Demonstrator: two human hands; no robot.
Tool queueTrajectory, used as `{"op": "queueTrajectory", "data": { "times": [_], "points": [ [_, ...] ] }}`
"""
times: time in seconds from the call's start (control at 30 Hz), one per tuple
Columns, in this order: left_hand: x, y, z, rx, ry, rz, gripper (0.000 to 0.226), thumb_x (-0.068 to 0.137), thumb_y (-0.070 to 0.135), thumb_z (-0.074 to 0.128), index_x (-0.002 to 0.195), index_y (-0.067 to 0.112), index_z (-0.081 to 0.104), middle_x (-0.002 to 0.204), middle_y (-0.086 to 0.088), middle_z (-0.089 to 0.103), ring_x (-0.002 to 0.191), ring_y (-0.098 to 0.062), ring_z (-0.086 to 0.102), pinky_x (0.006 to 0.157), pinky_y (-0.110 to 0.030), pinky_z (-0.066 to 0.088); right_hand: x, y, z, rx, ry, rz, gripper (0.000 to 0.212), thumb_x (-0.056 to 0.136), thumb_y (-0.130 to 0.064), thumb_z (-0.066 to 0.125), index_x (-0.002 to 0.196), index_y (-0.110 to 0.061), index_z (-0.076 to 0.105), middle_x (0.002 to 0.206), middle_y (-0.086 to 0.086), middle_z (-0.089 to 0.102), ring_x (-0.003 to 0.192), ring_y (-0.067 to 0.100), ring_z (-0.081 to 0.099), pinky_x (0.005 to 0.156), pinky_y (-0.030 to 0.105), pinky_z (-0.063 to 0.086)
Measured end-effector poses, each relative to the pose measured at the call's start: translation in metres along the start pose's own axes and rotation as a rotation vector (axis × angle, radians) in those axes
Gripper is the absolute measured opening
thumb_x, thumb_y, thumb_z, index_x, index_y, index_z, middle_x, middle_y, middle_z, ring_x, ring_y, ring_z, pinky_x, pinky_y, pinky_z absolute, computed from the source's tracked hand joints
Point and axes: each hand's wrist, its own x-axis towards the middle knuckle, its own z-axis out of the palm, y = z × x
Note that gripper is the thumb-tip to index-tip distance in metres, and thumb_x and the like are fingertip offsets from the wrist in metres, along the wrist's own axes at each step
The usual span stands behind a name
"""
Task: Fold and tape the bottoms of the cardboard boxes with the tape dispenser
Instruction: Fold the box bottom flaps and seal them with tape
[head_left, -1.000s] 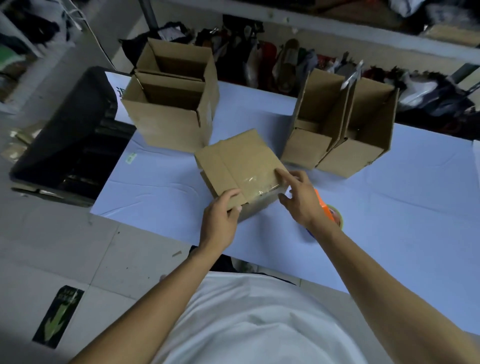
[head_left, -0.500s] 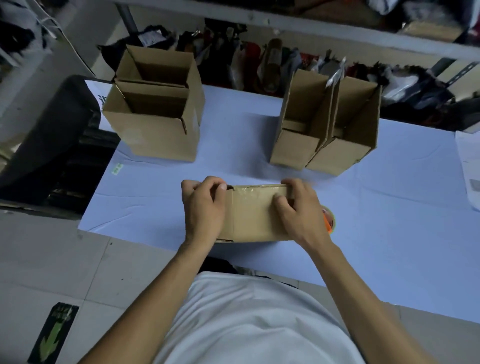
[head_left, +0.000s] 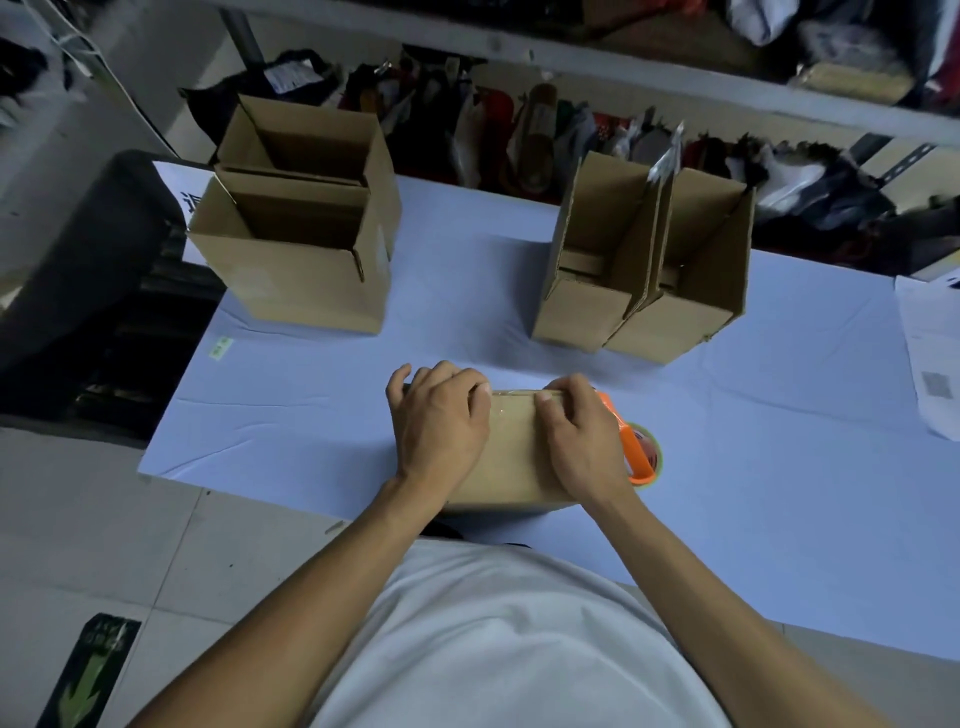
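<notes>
A small cardboard box (head_left: 511, 452) lies at the near edge of the blue-covered table (head_left: 753, 441), with clear tape over its far top edge. My left hand (head_left: 441, 421) grips its left end, fingers curled over the far edge. My right hand (head_left: 582, 441) grips the right end, fingers bent over the same taped edge. The orange tape dispenser (head_left: 636, 449) lies on the table just right of my right hand, partly hidden by it.
Two open boxes (head_left: 301, 280) stand at the far left, one behind the other. Two more boxes (head_left: 644, 291) stand tilted together at the far right. Papers (head_left: 930, 364) lie at the right edge. A cluttered shelf runs behind the table, and a black bin (head_left: 78, 291) sits left.
The box has been turned down from a tilted pose to lie flat at the table's near edge. Both hands slid onto its ends and now wrap over the taped far edge.
</notes>
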Motion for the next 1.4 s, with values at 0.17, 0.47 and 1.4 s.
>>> {"op": "queueTrajectory", "data": {
  "times": [0.17, 0.47, 1.4],
  "points": [
    [0.003, -0.004, 0.003, 0.038, -0.086, 0.023, 0.025, 0.088, 0.054, 0.058, 0.09, 0.034, 0.072, 0.094, 0.012, 0.058, 0.1, -0.013, 0.052, 0.118, -0.038, 0.0, -0.002, 0.001, -0.001, 0.022, 0.02, -0.022, 0.022, 0.102, -0.016, 0.041, 0.085, -0.012, 0.055, 0.082, 0.001, 0.062, 0.084, 0.001, 0.05, 0.068, 0.011, 0.034],
    [0.003, -0.002, 0.004, -0.044, -0.096, 0.016, 0.013, 0.086, 0.049, 0.063, 0.089, 0.04, 0.073, 0.087, 0.019, 0.062, 0.104, -0.008, 0.049, 0.113, -0.048, -0.016, 0.002, 0.001, 0.0, 0.008, -0.005, 0.035, 0.019, 0.088, -0.044, 0.065, 0.086, -0.026, 0.058, 0.084, -0.012, 0.064, 0.084, -0.002, 0.055, 0.067, 0.012, 0.038],
    [0.02, -0.024, -0.014, -0.055, -0.155, -0.062, 0.021, 0.091, 0.045, 0.059, 0.084, 0.03, 0.073, 0.085, 0.012, 0.062, 0.102, -0.023, 0.052, 0.111, -0.048, 0.023, -0.011, 0.0, -0.016, -0.604, -0.404, -0.563, 0.1, 0.063, -0.083, 0.06, 0.149, -0.038, 0.034, 0.156, 0.001, 0.028, 0.144, 0.026, 0.016, 0.117, 0.046, 0.018]
  ]
}}
